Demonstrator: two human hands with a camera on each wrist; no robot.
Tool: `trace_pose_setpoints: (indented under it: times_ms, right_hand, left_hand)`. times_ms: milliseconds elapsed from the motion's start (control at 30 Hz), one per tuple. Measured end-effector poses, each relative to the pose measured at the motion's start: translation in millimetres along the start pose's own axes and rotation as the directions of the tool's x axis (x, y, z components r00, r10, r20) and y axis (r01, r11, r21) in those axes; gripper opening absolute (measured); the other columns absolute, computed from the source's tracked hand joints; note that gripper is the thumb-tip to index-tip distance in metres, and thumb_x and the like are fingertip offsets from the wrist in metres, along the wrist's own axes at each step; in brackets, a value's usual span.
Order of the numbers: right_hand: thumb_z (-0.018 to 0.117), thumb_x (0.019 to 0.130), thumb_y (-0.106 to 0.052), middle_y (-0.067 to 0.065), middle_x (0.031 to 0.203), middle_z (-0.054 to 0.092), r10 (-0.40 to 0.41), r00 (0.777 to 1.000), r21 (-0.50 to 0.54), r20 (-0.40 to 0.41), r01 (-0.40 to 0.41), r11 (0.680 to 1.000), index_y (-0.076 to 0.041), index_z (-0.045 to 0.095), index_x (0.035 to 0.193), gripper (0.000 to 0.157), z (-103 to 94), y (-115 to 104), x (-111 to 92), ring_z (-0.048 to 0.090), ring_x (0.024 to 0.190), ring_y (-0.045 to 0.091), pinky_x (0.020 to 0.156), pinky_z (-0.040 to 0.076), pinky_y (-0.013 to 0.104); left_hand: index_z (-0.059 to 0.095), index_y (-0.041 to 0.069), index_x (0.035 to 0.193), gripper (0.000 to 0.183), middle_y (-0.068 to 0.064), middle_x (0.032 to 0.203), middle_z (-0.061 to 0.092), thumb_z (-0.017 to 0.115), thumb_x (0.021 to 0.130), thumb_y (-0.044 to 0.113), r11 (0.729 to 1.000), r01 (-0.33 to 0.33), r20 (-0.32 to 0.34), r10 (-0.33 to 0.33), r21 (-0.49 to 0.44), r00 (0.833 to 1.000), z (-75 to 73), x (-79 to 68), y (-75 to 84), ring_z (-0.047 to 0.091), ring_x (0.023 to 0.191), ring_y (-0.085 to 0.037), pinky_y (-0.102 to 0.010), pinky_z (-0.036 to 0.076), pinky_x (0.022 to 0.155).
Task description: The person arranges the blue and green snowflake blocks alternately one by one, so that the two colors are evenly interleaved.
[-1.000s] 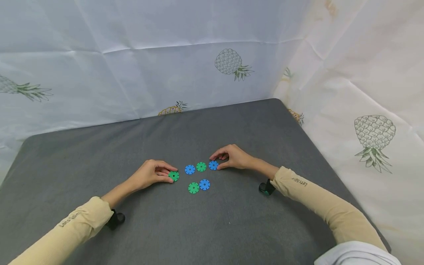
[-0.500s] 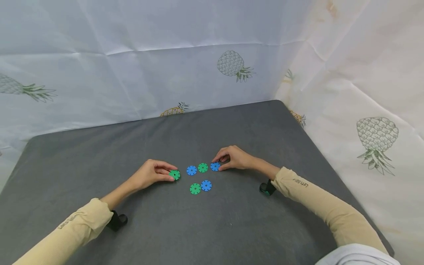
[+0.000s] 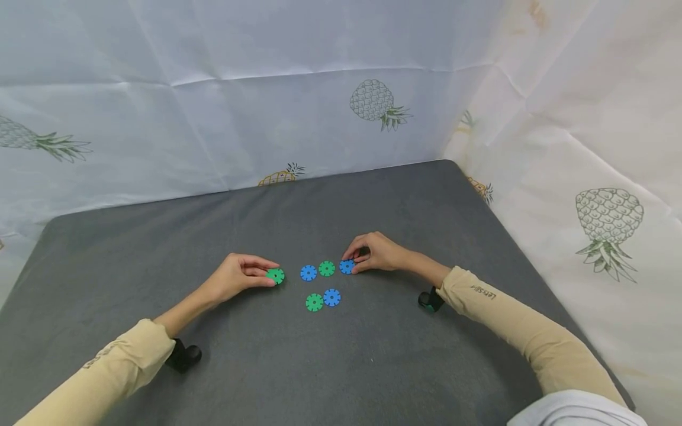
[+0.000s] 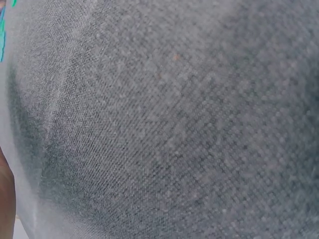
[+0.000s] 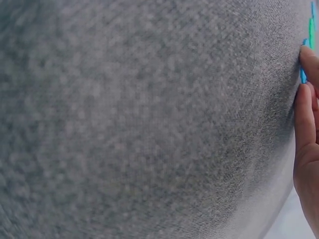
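My left hand (image 3: 240, 275) pinches a green notched disc (image 3: 276, 276) at its edge between thumb and fingers, left of the other discs. With thumb and fingertips at opposite edges, my right hand (image 3: 378, 253) grips a blue notched disc (image 3: 347, 267) at the right end of the back row. That row also has a blue disc (image 3: 308, 273) and a green disc (image 3: 327, 268) side by side. In front of them lie another green disc (image 3: 314, 302) and a blue disc (image 3: 332, 297), edges meeting. In the right wrist view, fingers touch the blue disc (image 5: 303, 74).
A grey cloth-covered table (image 3: 341, 367) spreads under both arms. White pineapple-print cloth (image 3: 256, 118) hangs behind it and along the right side. A black wrist camera (image 3: 183, 357) sits below the left wrist, another black device (image 3: 430, 300) below the right.
My left hand has moved slightly left and back with the green disc, farther from the blue disc beside it. My right hand stays almost in place at its blue disc.
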State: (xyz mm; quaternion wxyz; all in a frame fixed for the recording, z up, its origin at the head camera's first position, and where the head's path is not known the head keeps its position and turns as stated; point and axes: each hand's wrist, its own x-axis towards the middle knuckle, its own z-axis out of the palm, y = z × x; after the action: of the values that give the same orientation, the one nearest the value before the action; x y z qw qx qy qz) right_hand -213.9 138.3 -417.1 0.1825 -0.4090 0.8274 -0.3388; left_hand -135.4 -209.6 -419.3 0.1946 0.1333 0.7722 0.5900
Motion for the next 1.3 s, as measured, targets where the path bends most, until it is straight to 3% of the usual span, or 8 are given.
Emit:
trace_pose_setpoints:
  times_ms: [300, 667, 1300]
  right_hand:
    - [0.08, 0.079, -0.014, 0.002, 0.101, 0.067, -0.014, 1.0, 0.007, -0.016, 0.014, 1.0, -0.008, 0.074, 0.104, 0.027, 1.0, 2.6, -0.1, 0.059, 0.086, 0.011, 0.075, 0.051, 0.024]
    - [0.079, 0.079, -0.013, 0.003, 0.101, 0.067, -0.017, 1.0, -0.003, -0.025, 0.017, 1.0, -0.007, 0.074, 0.104, 0.027, 1.4, -2.0, -2.6, 0.059, 0.086, 0.011, 0.076, 0.051, 0.024]
    - [0.08, 0.079, -0.014, 0.002, 0.101, 0.067, -0.03, 0.999, 0.006, -0.028, 0.03, 1.0, -0.007, 0.074, 0.104, 0.027, 2.6, 3.3, -2.7, 0.059, 0.085, 0.01, 0.075, 0.051, 0.025]
  left_hand:
    - [0.065, -0.008, 0.115, 0.041, -0.019, 0.1, 0.071, 0.077, 0.079, 0.006, 1.0, -0.022, -0.048, 0.021, -0.021, 0.999, -0.4, 3.3, 1.8, 0.069, 0.085, -0.009, -0.026, 0.054, 0.075]
    - [0.063, -0.011, 0.118, 0.043, -0.002, 0.098, 0.073, 0.076, 0.08, 0.003, 0.996, -0.031, -0.132, 0.02, -0.083, 0.991, -4.7, 15.8, 7.4, 0.069, 0.084, -0.007, -0.027, 0.054, 0.076]
    - [0.063, -0.009, 0.119, 0.042, 0.007, 0.106, 0.071, 0.075, 0.082, 0.006, 0.994, -0.08, -0.22, 0.063, -0.068, 0.974, -13.8, 38.7, 9.1, 0.067, 0.091, -0.004, -0.026, 0.053, 0.079]
